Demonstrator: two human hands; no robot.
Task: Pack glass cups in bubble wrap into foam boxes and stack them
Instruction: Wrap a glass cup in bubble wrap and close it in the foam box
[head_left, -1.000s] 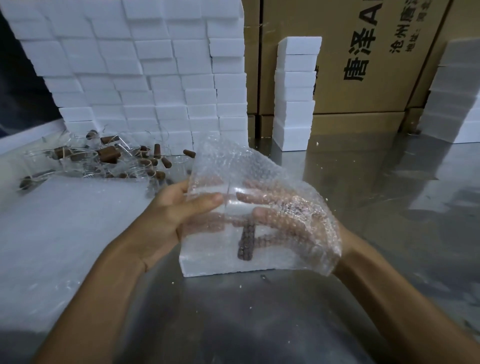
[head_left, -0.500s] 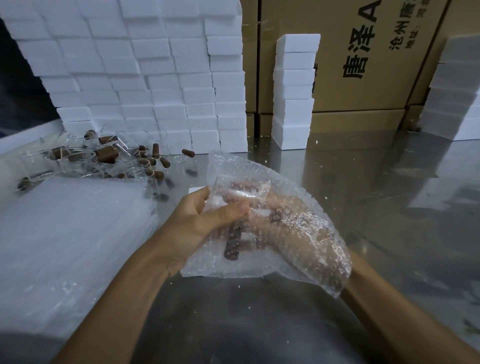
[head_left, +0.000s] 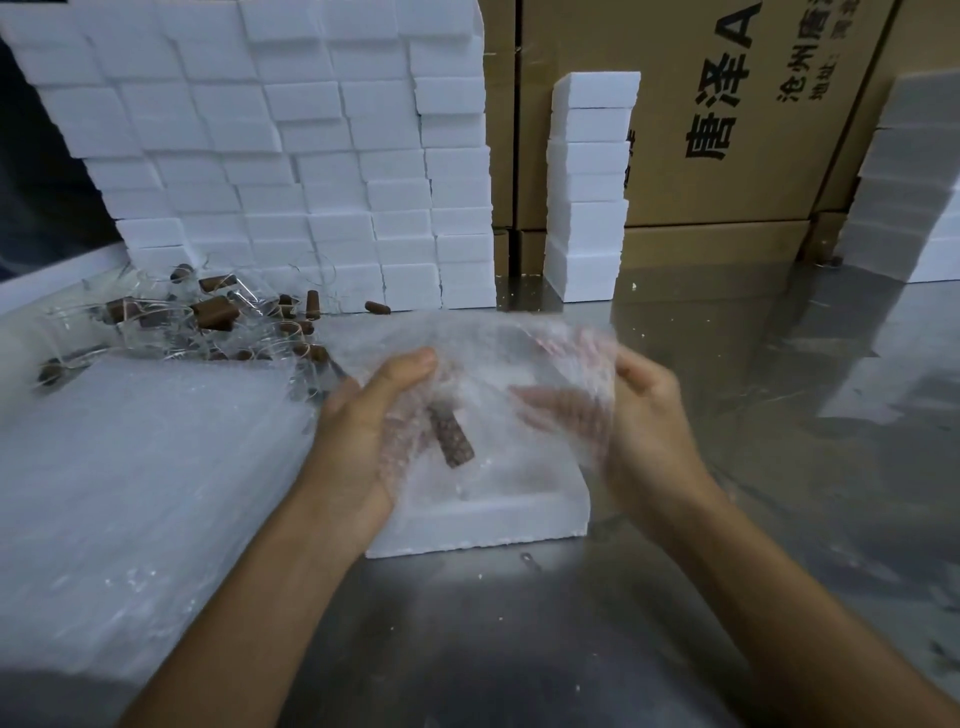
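While both hands worked over the foam box (head_left: 483, 525) on the counter (head_left: 519, 649), left hand (head_left: 363, 431) fingers curled around the bubble wrap (head_left: 483, 358) with the brown-handled glass cup (head_left: 451, 435) inside, right hand (head_left: 644, 415) fingers pinching its other edge.

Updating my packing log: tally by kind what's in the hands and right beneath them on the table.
bubble wrap sheet: 1
brown-handled cup, inside the wrap: 1
foam box, beneath: 1
Total: 3
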